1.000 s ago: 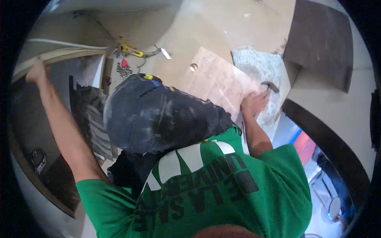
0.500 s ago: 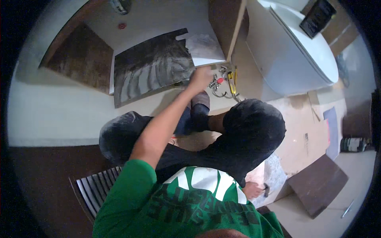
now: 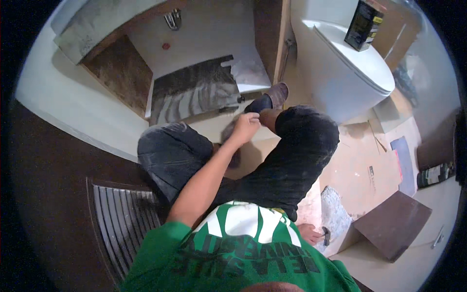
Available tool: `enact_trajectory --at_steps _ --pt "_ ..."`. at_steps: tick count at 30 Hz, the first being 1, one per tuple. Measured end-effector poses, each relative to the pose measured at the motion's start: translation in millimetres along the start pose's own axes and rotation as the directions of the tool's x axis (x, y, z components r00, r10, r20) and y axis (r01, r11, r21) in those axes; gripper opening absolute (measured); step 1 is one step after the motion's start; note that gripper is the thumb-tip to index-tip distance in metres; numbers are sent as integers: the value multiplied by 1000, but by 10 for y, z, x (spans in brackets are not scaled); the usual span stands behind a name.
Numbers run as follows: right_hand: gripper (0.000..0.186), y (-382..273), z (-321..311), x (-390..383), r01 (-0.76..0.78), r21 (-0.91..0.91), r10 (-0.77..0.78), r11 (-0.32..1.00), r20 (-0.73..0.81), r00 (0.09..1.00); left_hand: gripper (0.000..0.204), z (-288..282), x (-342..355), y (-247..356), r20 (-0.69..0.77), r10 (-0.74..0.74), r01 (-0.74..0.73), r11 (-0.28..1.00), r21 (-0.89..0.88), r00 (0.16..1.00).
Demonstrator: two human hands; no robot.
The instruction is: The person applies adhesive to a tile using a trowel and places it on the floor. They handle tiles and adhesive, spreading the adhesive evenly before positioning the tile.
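My left hand is curled closed in front of my crossed legs, close to the ankle and the dark sock. Its palm is turned out of sight, so whatever it may hold is hidden. Low on the right, beside my hip, my right hand is wrapped round what looks like a hammer; only the dark head shows past the fingers. A brown shoe covers the foot of my outstretched leg.
Ahead is an open cabinet recess with a grey-smeared dark board. A white toilet with a black box on its lid stands at right. Cardboard, a brown panel and a dark bottle lie right. A slatted vent is left.
My left hand has drawn back from the small metal parts and yellow cutter toward my ankle. My shod foot has moved forward and now hides that spot. My right hand stays low.
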State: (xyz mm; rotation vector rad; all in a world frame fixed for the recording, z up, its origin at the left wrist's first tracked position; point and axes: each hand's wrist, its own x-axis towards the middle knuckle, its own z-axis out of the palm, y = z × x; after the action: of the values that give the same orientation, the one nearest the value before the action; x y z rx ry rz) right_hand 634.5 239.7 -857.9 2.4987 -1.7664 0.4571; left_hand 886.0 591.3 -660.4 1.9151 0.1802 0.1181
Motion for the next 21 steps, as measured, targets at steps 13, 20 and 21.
enact_trajectory --at_steps 13,20,21 --pt "54 58 -60 -3 -183 -210 221 960 174 959 16 -350 -788 1629 287 350 -82 749 -658 892" --pt "56 123 -89 313 -145 -260 225 955 310 924 49 -625 -916 2218 254 758 321 62 -945 600" --pt "57 354 -58 436 -138 -178 194 974 354 915 54 -497 -780 2236 171 798 411 -103 -906 577"
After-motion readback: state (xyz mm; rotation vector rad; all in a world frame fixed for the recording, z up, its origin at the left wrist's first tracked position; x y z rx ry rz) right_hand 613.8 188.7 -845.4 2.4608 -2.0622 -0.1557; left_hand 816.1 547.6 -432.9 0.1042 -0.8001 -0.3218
